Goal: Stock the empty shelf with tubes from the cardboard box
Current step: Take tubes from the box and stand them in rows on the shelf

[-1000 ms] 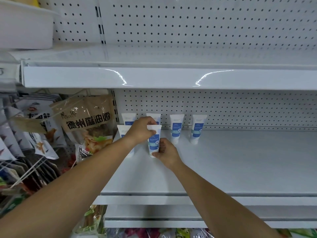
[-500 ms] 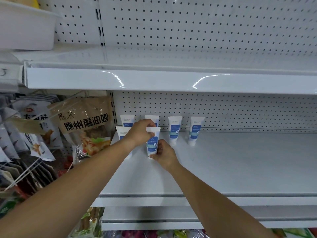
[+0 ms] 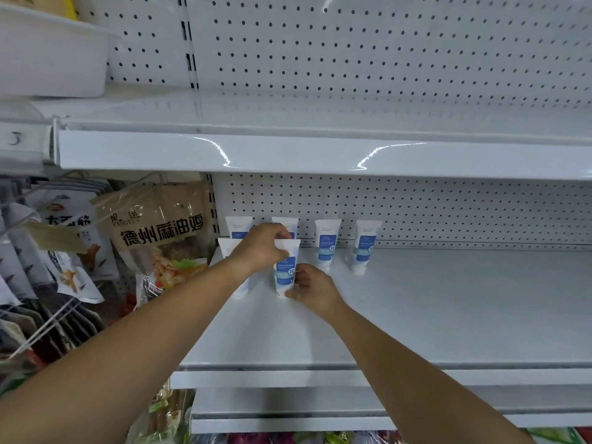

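Tube (image 3: 286, 274) in hand stands cap down on the shelf (image 3: 448, 315), in the front row near its left end, just beside another front tube (image 3: 226, 246) partly hidden by the left forearm (image 3: 192, 302). The left hand (image 3: 261, 248) grips its flat top edge and the right hand (image 3: 312, 286) pinches its lower body near the cap. Step judged: squaring this tube in line; next, both hands must let go without tipping it and fetch more from the cardboard box, which is out of sight. Head-view count: six tubes, four back-row tubes (image 3: 326, 241) and two in front.
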